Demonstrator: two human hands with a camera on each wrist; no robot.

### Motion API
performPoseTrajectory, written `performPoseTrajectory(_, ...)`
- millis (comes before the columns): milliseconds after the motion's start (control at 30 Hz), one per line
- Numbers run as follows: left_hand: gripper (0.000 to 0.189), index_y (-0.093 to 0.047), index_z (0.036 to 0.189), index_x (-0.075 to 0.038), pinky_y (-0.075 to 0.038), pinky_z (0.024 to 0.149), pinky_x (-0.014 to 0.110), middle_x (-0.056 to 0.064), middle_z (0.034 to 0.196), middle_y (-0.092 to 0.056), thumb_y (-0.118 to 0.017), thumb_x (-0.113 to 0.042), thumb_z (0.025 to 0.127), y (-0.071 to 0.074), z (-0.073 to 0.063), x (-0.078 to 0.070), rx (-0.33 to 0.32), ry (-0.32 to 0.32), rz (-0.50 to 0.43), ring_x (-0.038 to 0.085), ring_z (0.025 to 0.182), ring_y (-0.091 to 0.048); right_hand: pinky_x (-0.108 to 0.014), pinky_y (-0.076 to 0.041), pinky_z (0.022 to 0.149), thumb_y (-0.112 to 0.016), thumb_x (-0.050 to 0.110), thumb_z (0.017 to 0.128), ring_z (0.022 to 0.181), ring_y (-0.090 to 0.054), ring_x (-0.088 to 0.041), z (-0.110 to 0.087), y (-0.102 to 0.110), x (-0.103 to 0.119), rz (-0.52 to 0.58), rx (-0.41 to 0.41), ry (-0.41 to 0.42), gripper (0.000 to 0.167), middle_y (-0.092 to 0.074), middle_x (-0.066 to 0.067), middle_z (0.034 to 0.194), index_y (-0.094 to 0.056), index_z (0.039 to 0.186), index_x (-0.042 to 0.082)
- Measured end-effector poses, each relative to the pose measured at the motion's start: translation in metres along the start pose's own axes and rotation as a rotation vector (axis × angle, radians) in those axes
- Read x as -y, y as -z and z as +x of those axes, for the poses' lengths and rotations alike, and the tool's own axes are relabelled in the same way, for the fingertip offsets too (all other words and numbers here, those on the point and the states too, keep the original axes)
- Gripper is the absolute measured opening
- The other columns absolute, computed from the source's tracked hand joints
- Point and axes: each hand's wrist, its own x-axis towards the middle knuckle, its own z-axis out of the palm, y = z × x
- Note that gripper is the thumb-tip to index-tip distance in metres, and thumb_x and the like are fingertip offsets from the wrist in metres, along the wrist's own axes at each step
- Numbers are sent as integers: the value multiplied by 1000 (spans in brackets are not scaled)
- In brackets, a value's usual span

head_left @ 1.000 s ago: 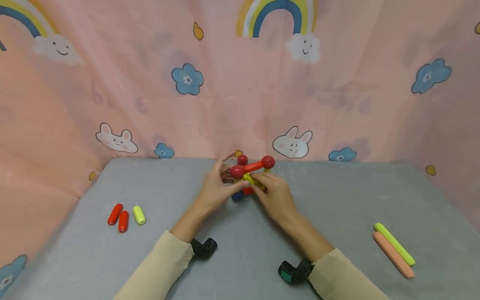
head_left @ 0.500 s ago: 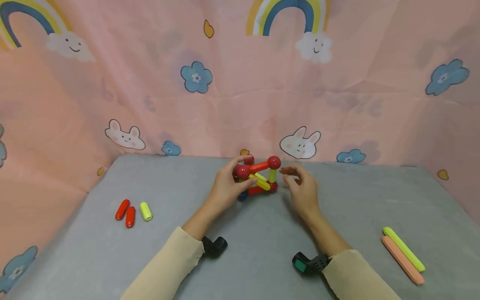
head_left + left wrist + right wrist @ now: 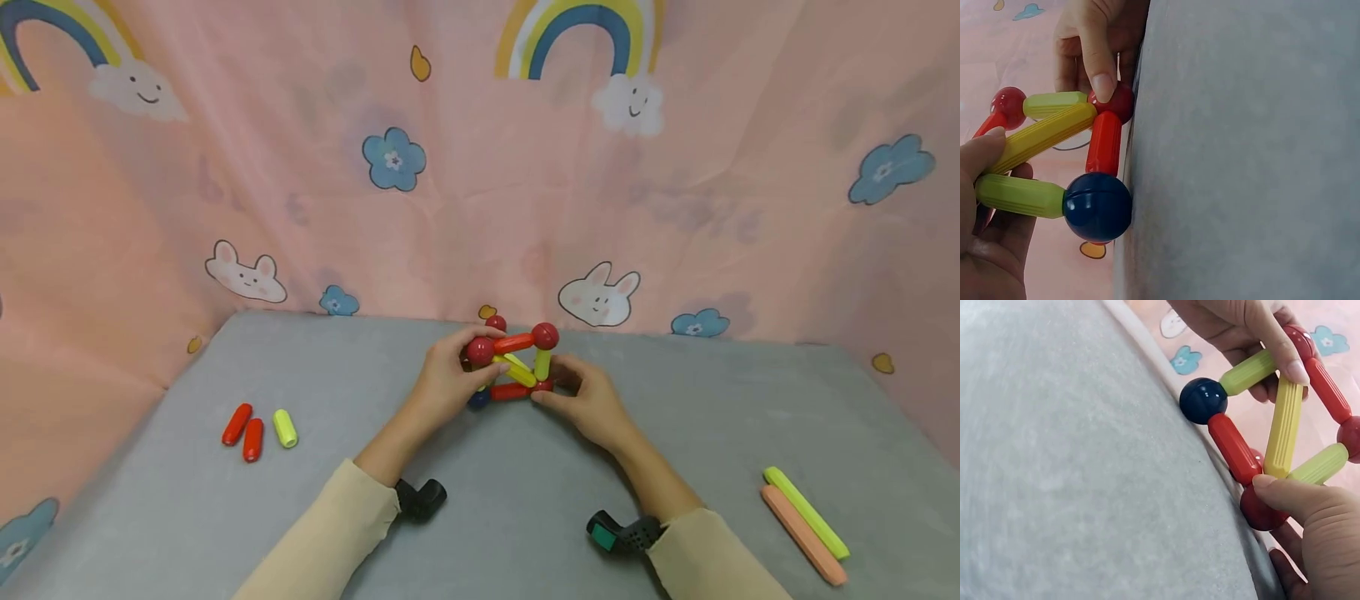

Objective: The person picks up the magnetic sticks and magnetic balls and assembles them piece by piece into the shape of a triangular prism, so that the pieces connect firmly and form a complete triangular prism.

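Observation:
A toy frame of magnetic rods and balls stands on the table between both hands. Its front has a red rod [image 3: 514,343] on top, light green rods [image 3: 1319,464] at the sides, another red rod [image 3: 1105,144] below and a yellow rod [image 3: 1285,428] slanting across. A dark blue ball [image 3: 1097,206] forms the lower left corner; red balls [image 3: 545,336] form the others. My left hand [image 3: 444,379] grips the upper left corner, thumb on the yellow rod's upper end. At the lower right, my right hand [image 3: 596,410] pinches the red ball, thumb close by the yellow rod's lower end.
Two short red rods [image 3: 237,425] and a short light green rod [image 3: 286,428] lie on the grey table [image 3: 495,533] at left. Toward the right lie a long yellow-green rod [image 3: 806,512] and a long orange rod [image 3: 802,535]. A pink printed curtain [image 3: 480,200] hangs behind.
My right hand left the yellow rod, drew off to the right, then came back to the lower right red ball. My left hand kept its grip on the frame. The head view shifted slightly.

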Motion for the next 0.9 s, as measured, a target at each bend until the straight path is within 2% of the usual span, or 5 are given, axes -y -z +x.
performPoseTrajectory(167, 41, -67, 124, -13, -59, 95, 38, 10, 132, -64, -80, -8, 86, -1, 4, -4, 31, 0, 4, 25, 109, -64, -51, -54, 99, -82, 17, 84, 106, -67, -29, 0, 6, -1, 16, -3, -8, 45, -73, -14, 115, -66, 125, 4)
performPoseTrajectory(267, 43, -66, 127, -13, -59, 93, 36, 9, 132, -64, -80, -8, 86, -2, 6, -4, 53, -4, 13, 23, 108, -64, -44, -54, 94, -84, 19, 83, 100, -66, -25, 0, 10, -2, 28, 11, 0, 45, -73, -12, 110, -68, 122, 5)
performPoseTrajectory(433, 45, -64, 130, -14, -59, 93, 34, 7, 133, -64, -79, -11, 87, 6, 0, 1, 77, 7, 39, 21, 111, -63, -32, -54, 83, -87, 15, 78, 90, -64, -21, -3, 0, 0, 81, 41, 18, 42, -74, -10, 102, -71, 115, 7)
performPoseTrajectory(600, 42, -67, 126, -16, -57, 91, 34, 4, 130, -67, -80, -10, 86, 18, -6, 3, 80, 25, 69, 19, 108, -64, -33, -54, 84, -88, 16, 77, 90, -64, -21, -7, -11, 0, 140, 69, 15, 41, -75, -9, 102, -73, 115, 8)
performPoseTrajectory(900, 35, -69, 121, -10, -57, 89, 31, 3, 126, -69, -80, -14, 87, 19, 1, -4, 117, 8, 78, 20, 104, -64, -26, -51, 71, -85, 16, 81, 81, -59, -22, -5, 0, 0, 99, 40, 0, 29, -69, -8, 89, -72, 106, 7)
